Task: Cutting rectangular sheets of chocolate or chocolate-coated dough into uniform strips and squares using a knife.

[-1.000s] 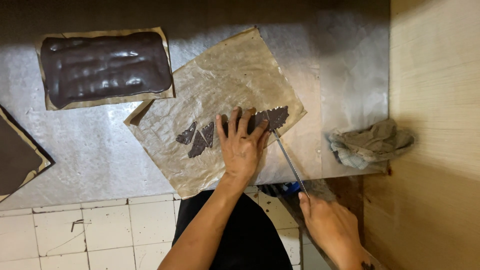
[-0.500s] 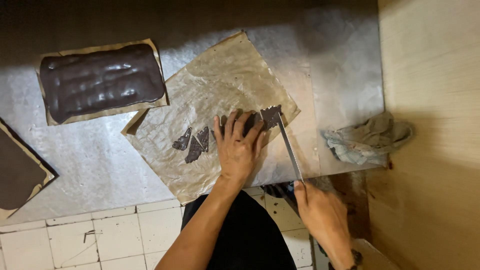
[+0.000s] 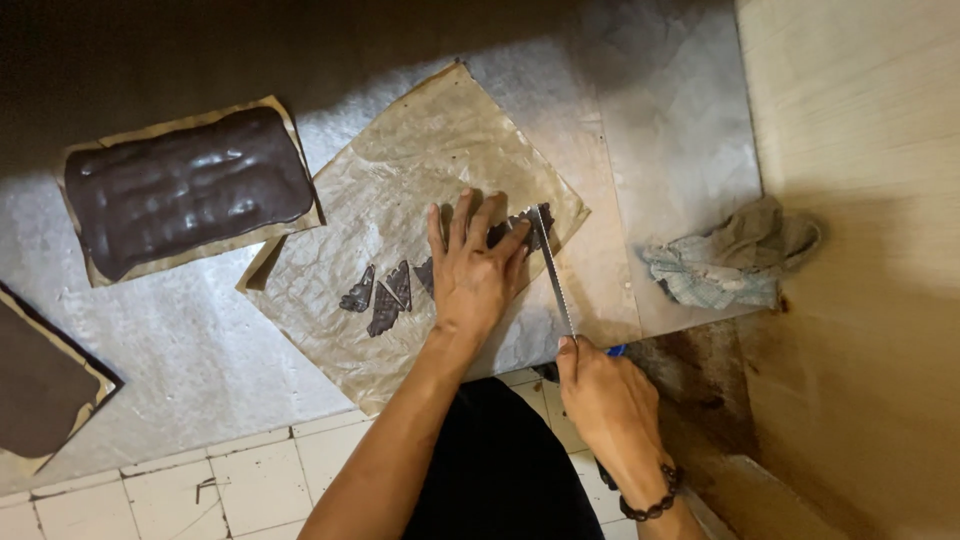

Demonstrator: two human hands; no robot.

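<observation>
My left hand [image 3: 472,268] lies flat, fingers spread, on a thin dark chocolate slab [image 3: 497,234] on a sheet of crumpled brown parchment paper [image 3: 420,170]. My right hand [image 3: 602,392] grips the blue handle of a long serrated knife [image 3: 553,270]. The blade runs along the right side of my left hand, its tip at the slab's far edge. Three cut dark triangular pieces [image 3: 382,296] lie on the paper left of my left hand.
A large dark chocolate slab on paper [image 3: 185,190] lies at the far left of the metal worktop [image 3: 190,350]. Another dark slab [image 3: 35,380] shows at the left edge. A crumpled grey rag [image 3: 735,262] sits at the right, by a pale wooden wall [image 3: 860,150].
The view shifted, so the paper and slab sit further left. The knife moved from a slant below the slab to standing along its right end, and the cut pieces now lie apart.
</observation>
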